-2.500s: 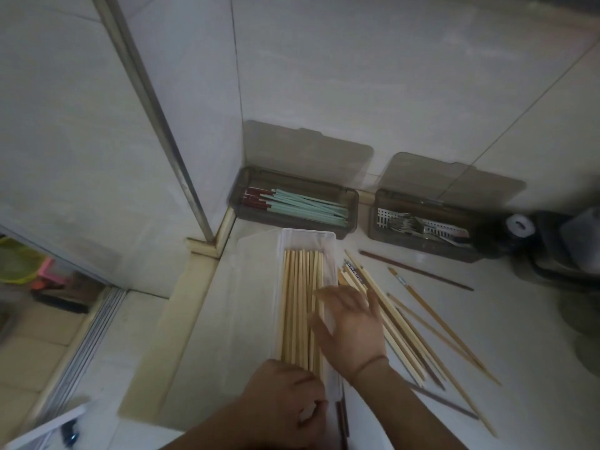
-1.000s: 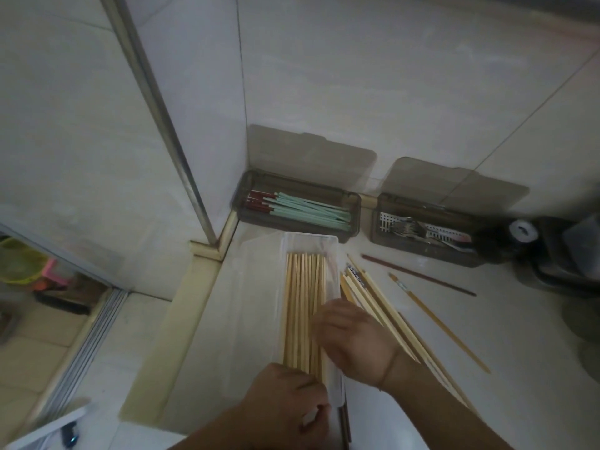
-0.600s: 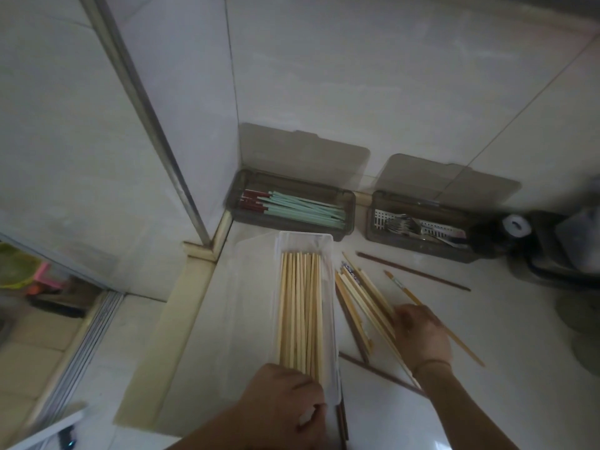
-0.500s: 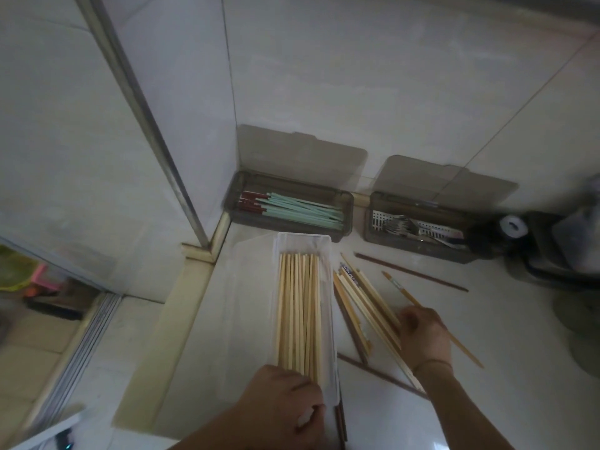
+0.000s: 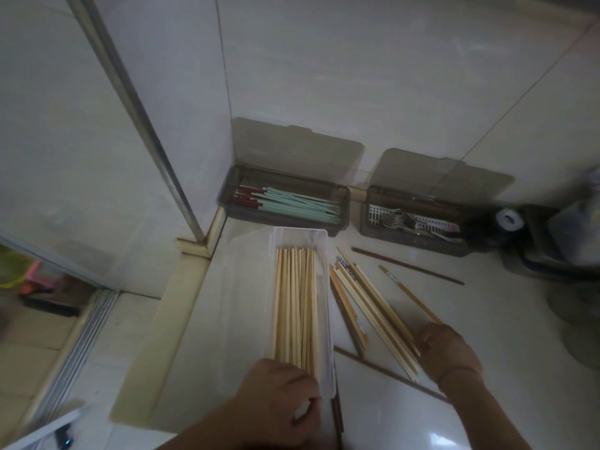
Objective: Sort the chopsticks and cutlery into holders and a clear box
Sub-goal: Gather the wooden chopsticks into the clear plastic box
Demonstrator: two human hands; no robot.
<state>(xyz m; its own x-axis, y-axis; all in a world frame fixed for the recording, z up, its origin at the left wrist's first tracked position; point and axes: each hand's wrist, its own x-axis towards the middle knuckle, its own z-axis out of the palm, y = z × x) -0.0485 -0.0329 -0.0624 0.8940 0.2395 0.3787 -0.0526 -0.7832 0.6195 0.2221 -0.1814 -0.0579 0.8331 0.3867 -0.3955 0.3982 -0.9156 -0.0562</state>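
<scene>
A clear box (image 5: pixel 319 241) lies lengthwise on the counter, filled with several pale wooden chopsticks (image 5: pixel 295 306). My left hand (image 5: pixel 279 404) grips the box's near end. To its right, a loose fan of wooden chopsticks (image 5: pixel 367 303) lies on the counter. My right hand (image 5: pixel 446 350) rests on their near ends with fingers curled over them. A dark holder (image 5: pixel 344 196) at the back wall holds mint-green chopsticks with dark red tips (image 5: pixel 292 204). A second dark holder (image 5: pixel 418 243) to its right holds metal forks (image 5: pixel 401 220).
A single dark brown chopstick (image 5: pixel 406 265) lies in front of the fork holder, and another dark chopstick (image 5: pixel 383 371) lies near my right wrist. Dark objects with a white roll (image 5: pixel 508 219) stand at the far right. The counter's edge (image 5: pixel 162 323) drops off at the left.
My right hand left the clear box and moved right onto the loose chopsticks, then slid nearer along them. The left hand has stayed on the box's near end.
</scene>
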